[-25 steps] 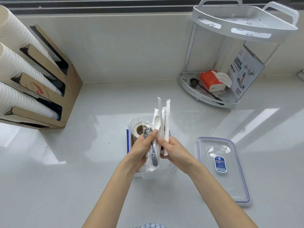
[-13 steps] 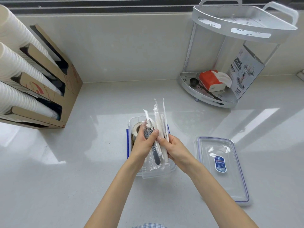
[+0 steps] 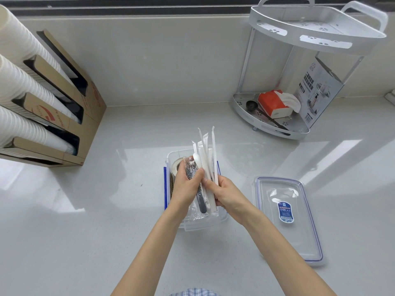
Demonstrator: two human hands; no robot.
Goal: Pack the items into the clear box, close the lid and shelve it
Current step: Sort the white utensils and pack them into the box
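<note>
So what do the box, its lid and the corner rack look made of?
Clear box: glossy see-through plastic, by its look; the contents show through the walls. Lid: the same clear plastic, with a blue seal line and a blue sticker. Corner rack: probably white-painted metal, with thin punched trays and slim posts, though it could be plastic.

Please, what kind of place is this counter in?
Probably a drinks or pantry counter in a café or office. Stacks of paper cups fill a cardboard dispenser, both hands hold wrapped straws, and a corner rack keeps tissues.
</note>
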